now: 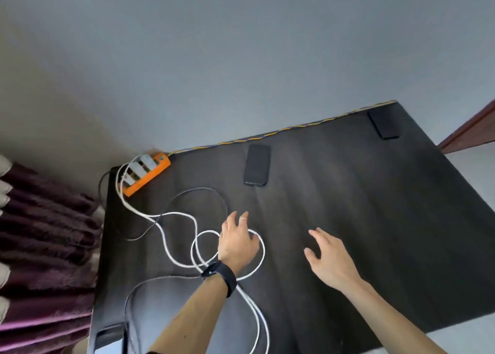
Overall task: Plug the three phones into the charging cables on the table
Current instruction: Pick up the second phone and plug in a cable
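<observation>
1. Hands: left hand (237, 242) spread, empty, over white cable (187, 221) loops; right hand (330, 257) spread, empty, above dark table (375, 206).
2. Phones: one phone (257, 164) near orange power strip (144, 172) holding white chargers (139, 167); another phone (383, 124) at far corner.

Soft, dim daylight; faint sheen on the dark table (348, 192); slight blur; wide-angle bending at edges.
</observation>
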The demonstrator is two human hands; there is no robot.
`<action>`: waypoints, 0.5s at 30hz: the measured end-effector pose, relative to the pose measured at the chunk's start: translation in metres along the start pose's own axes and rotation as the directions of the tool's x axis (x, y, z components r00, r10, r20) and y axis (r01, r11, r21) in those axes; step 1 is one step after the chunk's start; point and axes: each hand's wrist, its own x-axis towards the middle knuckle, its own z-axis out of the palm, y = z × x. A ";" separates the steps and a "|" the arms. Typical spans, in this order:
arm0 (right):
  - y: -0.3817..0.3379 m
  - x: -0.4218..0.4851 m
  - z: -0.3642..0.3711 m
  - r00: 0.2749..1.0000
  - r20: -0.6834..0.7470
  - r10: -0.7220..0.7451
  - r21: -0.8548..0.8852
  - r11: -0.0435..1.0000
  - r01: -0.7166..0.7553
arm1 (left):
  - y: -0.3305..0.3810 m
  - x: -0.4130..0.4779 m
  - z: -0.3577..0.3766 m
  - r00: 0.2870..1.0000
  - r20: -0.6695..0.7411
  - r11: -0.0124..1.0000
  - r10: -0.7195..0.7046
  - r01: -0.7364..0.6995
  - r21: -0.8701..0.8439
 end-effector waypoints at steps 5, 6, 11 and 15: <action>0.044 0.094 -0.022 0.986 0.153 0.070 -0.262 0.965 -0.028 | 0.048 0.093 0.007 0.992 0.033 0.992 -0.122 0.121 0.022; 0.052 0.108 -0.021 0.978 0.185 0.092 -0.291 0.956 -0.034 | 0.055 0.110 0.009 0.989 0.030 0.989 -0.147 0.146 0.025; 0.080 0.131 -0.007 0.974 0.221 0.045 -0.324 0.945 0.030 | 0.071 0.180 0.014 0.972 -0.048 0.973 -0.229 0.229 -0.004; 0.087 0.134 0.000 0.969 0.243 0.046 -0.344 0.938 0.042 | 0.073 0.215 0.032 0.960 -0.047 0.961 -0.278 0.277 -0.014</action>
